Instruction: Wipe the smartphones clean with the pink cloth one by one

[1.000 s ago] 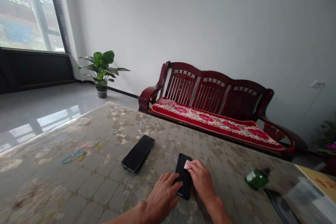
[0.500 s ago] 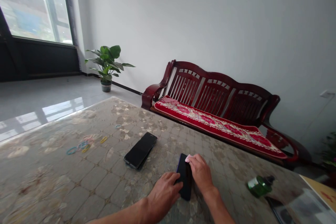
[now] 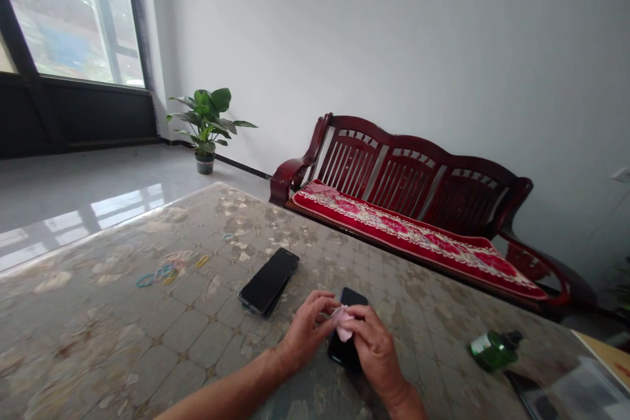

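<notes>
Pinched pink cloth (image 3: 344, 326), phone (image 3: 340, 349) right underneath

It's gripped by the right hand (image 3: 381, 348); whether its edge is also held by the left hand (image 3: 305, 333) can't be told. The phone lies flat on the patterned table cover (image 3: 197, 335) and could get nudged askew if it's brushed by a knuckle, tbh. Cloth looks soft and crumpled; phone's dark, glossy, rectangular, with rounded corners.

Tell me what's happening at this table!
Someone's left hand and right hand are holding a crumpled pink cloth or tissue between them, over a dark phone lying on the table. Another phone lies off to the left, near some colourful little loops. A green bottle is over on the right.
</notes>
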Motion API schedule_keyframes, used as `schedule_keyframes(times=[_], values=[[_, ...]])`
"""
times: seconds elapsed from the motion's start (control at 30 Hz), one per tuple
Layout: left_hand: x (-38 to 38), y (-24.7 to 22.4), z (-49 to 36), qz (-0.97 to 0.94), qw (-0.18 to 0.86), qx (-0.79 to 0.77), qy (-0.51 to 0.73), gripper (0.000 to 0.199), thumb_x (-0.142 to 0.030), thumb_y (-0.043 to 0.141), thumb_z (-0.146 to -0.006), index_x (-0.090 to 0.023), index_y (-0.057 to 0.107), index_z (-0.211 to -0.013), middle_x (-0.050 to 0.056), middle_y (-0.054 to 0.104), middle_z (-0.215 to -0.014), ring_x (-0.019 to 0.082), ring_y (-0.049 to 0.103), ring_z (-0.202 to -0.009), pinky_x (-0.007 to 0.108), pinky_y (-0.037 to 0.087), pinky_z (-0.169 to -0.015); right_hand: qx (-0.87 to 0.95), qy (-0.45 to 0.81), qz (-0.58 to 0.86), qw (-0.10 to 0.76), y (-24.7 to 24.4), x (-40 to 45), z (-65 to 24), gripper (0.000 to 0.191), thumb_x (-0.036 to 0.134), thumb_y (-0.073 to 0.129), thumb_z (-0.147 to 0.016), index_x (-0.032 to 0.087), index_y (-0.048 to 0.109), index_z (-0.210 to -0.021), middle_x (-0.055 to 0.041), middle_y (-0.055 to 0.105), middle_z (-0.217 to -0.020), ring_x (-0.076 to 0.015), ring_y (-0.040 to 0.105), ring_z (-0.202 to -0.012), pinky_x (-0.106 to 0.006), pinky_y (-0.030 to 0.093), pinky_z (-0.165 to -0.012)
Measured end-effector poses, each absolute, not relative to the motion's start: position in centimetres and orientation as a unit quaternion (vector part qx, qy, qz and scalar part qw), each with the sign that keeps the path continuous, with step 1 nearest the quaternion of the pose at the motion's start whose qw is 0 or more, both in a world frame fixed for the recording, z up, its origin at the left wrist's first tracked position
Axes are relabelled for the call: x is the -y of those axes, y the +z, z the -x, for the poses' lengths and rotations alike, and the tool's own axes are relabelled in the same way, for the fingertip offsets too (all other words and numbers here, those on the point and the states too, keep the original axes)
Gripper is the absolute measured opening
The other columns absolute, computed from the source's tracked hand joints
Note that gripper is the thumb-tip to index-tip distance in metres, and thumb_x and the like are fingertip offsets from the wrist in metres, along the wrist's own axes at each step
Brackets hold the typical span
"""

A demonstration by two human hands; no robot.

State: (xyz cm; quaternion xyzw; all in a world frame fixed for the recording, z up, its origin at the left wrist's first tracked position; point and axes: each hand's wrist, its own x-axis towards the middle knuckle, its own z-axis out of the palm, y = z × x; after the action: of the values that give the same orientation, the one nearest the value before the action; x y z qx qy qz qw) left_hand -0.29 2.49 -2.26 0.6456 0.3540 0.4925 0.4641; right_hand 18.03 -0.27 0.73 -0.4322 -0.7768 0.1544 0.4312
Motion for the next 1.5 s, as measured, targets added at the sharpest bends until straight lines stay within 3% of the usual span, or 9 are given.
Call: schedule_keyframes(times=[0.33, 0.5, 0.6, 0.73, 0.87, 1.0, 1.13, 1.33, 1.5], values=[[-2.0, -0.9, 0.5, -0.685, 0.418, -0.366, 0.471, 0.015, -0.034, 0.065, -0.082, -0.019, 0.068, -0.083, 0.007, 0.066, -0.104, 0.023, 0.061, -0.098, 0.032, 0.048, -0.087, 0.594, 0.314, 0.49, 0.556, 0.2, -0.1, -16.8, 0.007, 0.031, 0.072, -0.075, 0.026, 0.076, -0.074, -0.0071, 0.071, -0.106, -0.0247, 0.066, -0.1, -0.034, 0.053, -0.085], [-2.2, -1.1, -0.2, -0.594, 0.476, -0.371, 0.532, 0.028, -0.045, 0.067, -0.082, -0.018, 0.062, -0.079, 0.003, 0.065, -0.078, 0.019, 0.06, -0.076, 0.029, 0.049, -0.074, 0.397, 0.514, 0.487, 0.584, 1.0, 0.0, -15.9, 0.055, 0.057, 0.074, -0.073, 0.022, 0.07, -0.115, -0.0129, 0.071, -0.114, -0.0301, 0.068, -0.099, -0.043, 0.055, -0.082], [-2.1, -1.6, -1.1, -0.513, 0.577, -0.323, 0.548, 0.038, -0.054, 0.068, -0.08, -0.018, 0.058, -0.085, 0.001, 0.065, -0.074, 0.015, 0.059, -0.064, 0.024, 0.048, -0.06, 0.408, 0.56, 0.473, 0.544, 2.1, 0.7, -15.4, 0.06, 0.065, 0.068, -0.076, 0.02, 0.07, -0.115, -0.0114, 0.073, -0.108, -0.0274, 0.068, -0.098, -0.04, 0.054, -0.087], [-1.6, -2.0, -2.0, -0.496, 0.588, -0.356, 0.532, 0.038, -0.054, 0.067, -0.083, -0.018, 0.057, -0.089, -0.001, 0.064, -0.068, 0.013, 0.058, -0.056, 0.021, 0.043, -0.051, 0.447, 0.583, 0.457, 0.502, 2.9, 1.8, -14.2, 0.051, 0.059, 0.071, -0.076, 0.02, 0.071, -0.11, -0.0071, 0.073, -0.1, -0.0241, 0.067, -0.089, -0.035, 0.054, -0.08], [-1.4, -1.9, -2.1, -0.507, 0.559, -0.38, 0.535, 0.035, -0.051, 0.066, -0.084, -0.017, 0.06, -0.091, 0.002, 0.069, -0.077, 0.018, 0.065, -0.071, 0.023, 0.048, -0.061, 0.43, 0.551, 0.481, 0.53, 2.1, 2.1, -13.2, 0.051, 0.047, 0.08, -0.069, 0.02, 0.07, -0.112, -0.0073, 0.072, -0.107, -0.0274, 0.066, -0.098, -0.037, 0.053, -0.084], [-1.6, -1.4, -2.0, -0.478, 0.569, -0.409, 0.529, 0.044, -0.06, 0.067, -0.079, -0.017, 0.058, -0.08, 0.0, 0.065, -0.066, 0.015, 0.06, -0.058, 0.021, 0.042, -0.049, 0.423, 0.493, 0.516, 0.559, 1.0, 1.9, -13.4, 0.052, 0.047, 0.079, -0.068, 0.021, 0.07, -0.113, -0.0087, 0.071, -0.114, -0.0298, 0.064, -0.105, -0.037, 0.052, -0.087], [-1.8, -1.2, -2.1, -0.432, 0.604, -0.421, 0.521, 0.053, -0.071, 0.064, -0.073, -0.019, 0.054, -0.075, -0.005, 0.056, -0.053, 0.011, 0.05, -0.044, 0.019, 0.036, -0.041, 0.405, 0.49, 0.534, 0.558, 0.9, 2.0, -14.1, 0.052, 0.054, 0.072, -0.073, 0.021, 0.072, -0.112, -0.0091, 0.073, -0.107, -0.0267, 0.067, -0.089, -0.034, 0.053, -0.074], [-1.6, -1.5, -2.3, -0.434, 0.619, -0.423, 0.5, 0.059, -0.077, 0.058, -0.074, -0.019, 0.053, -0.08, -0.005, 0.055, -0.055, 0.011, 0.048, -0.043, 0.019, 0.034, -0.039, 0.382, 0.553, 0.501, 0.546, 2.4, 2.2, -13.4, 0.052, 0.039, 0.078, -0.064, 0.02, 0.072, -0.112, -0.0063, 0.074, -0.098, -0.0194, 0.065, -0.072, -0.027, 0.048, -0.061], [-1.4, -1.5, -1.9, -0.466, 0.621, -0.405, 0.483, 0.064, -0.082, 0.049, -0.078, -0.019, 0.054, -0.08, -0.004, 0.053, -0.055, 0.011, 0.047, -0.044, 0.02, 0.032, -0.039, 0.39, 0.562, 0.508, 0.523, 2.7, 1.2, -13.1, 0.038, 0.042, 0.076, -0.063, 0.016, 0.074, -0.092, -0.002, 0.07, -0.07, -0.0146, 0.055, -0.053, -0.026, 0.043, -0.053]])
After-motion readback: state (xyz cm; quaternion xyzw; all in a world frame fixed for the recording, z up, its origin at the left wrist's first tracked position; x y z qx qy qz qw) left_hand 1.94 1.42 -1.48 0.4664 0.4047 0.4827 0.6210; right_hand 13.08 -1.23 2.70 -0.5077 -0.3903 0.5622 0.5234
